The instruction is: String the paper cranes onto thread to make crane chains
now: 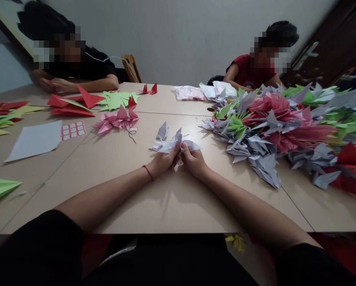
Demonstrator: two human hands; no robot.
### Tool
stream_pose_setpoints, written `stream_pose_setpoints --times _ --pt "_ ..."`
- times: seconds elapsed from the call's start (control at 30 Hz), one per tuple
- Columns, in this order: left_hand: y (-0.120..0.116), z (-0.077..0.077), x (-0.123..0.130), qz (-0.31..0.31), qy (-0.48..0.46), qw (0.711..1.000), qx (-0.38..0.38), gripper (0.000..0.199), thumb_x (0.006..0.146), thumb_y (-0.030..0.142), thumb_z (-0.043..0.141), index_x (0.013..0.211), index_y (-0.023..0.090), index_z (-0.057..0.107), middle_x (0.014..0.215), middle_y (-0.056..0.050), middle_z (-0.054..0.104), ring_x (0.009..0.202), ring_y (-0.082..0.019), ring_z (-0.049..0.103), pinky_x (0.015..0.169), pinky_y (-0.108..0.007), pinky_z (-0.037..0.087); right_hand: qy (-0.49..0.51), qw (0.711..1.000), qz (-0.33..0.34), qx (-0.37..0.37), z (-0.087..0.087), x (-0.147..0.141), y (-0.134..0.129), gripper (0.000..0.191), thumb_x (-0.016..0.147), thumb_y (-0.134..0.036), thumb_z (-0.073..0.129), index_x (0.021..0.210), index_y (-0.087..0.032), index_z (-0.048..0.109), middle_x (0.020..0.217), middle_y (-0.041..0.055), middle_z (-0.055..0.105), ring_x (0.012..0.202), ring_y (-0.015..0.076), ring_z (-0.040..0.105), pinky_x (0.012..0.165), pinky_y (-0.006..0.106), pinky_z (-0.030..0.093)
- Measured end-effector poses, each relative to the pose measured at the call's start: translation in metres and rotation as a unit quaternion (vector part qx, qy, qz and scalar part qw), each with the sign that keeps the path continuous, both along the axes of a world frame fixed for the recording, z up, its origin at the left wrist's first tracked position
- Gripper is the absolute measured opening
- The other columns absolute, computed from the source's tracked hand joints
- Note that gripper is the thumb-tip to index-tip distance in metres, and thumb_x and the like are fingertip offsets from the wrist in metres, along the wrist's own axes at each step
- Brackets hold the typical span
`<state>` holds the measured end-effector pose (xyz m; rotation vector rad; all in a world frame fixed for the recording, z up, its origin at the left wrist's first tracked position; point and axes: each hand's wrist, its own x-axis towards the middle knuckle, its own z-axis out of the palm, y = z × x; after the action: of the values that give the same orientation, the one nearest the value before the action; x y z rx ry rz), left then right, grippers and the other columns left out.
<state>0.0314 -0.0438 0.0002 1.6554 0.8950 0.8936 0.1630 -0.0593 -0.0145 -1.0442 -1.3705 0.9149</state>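
Near the middle of the table, my left hand [166, 159] and my right hand [194, 160] meet thumb to thumb, both closed on a pale grey-white folded paper crane [178, 137]. Its pointed tip rises above my thumbs, and its lower part is hidden by my fingers. Just behind my hands, more pale folded paper [158, 146] spreads to both sides, with one crane [163, 131] standing upright at the left. A red string circles my left wrist.
On the right lies a large heap of coloured cranes [273, 119]. At left are pink cranes [117, 120], green papers [117, 100], a white sheet [36, 139] and a label sheet [73, 130]. Two people sit across the table [112, 198]; plastic packets [190, 93] lie at the back.
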Motion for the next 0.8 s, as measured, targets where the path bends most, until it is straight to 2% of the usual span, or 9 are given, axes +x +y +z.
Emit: stream_pose_setpoints --times 0.13,0.33,0.47,0.63,0.8 --pt "0.003 -0.001 -0.001 0.002 0.016 1.000 -0.004 0.055 0.092 0.049 0.033 0.049 0.018 0.046 0.039 0.003 0.044 0.038 -0.008 0.044 0.046 -0.022 0.037 -0.004 1.000 -0.002 -0.003 0.006 -0.001 -0.002 0.051 0.085 -0.062 0.043 0.054 -0.021 0.046 0.043 -0.0035 0.043 0.041 0.0107 0.046 0.043 0.023 0.038" --pt "0.003 0.002 -0.002 0.038 0.024 0.999 0.018 0.047 0.092 0.041 0.037 0.052 0.019 0.043 0.040 0.004 0.041 0.040 -0.008 0.040 0.048 -0.023 0.035 -0.027 0.999 0.003 -0.017 0.008 0.005 0.004 0.047 0.084 -0.056 0.047 0.052 -0.022 0.040 0.041 -0.0054 0.035 0.039 0.0095 0.036 0.041 0.024 0.033" --pt "0.003 0.005 -0.002 0.038 0.035 0.998 0.026 0.043 0.092 0.035 0.039 0.052 0.019 0.043 0.041 0.004 0.042 0.042 -0.009 0.040 0.049 -0.024 0.034 -0.055 0.998 0.026 -0.020 0.009 0.012 0.008 0.040 0.084 -0.047 0.051 0.054 -0.022 0.043 0.044 -0.0047 0.038 0.046 0.0112 0.041 0.046 0.024 0.035" --pt "0.004 0.004 -0.005 0.024 0.048 0.998 0.017 0.050 0.092 0.039 0.034 0.047 0.019 0.041 0.038 0.003 0.041 0.040 -0.009 0.039 0.051 -0.025 0.035 -0.082 0.995 0.051 -0.020 0.015 0.015 0.005 0.032 0.084 -0.037 0.049 0.056 -0.021 0.047 0.048 -0.0035 0.044 0.056 0.0134 0.047 0.055 0.025 0.039" --pt "0.010 -0.001 -0.007 0.033 0.020 0.999 0.010 0.043 0.090 0.041 0.036 0.054 0.019 0.043 0.042 0.004 0.043 0.040 -0.009 0.040 0.046 -0.024 0.033 -0.087 0.993 0.075 -0.022 0.012 0.012 0.002 0.033 0.082 -0.038 0.047 0.053 -0.021 0.045 0.046 -0.0039 0.042 0.051 0.0129 0.045 0.055 0.026 0.040"
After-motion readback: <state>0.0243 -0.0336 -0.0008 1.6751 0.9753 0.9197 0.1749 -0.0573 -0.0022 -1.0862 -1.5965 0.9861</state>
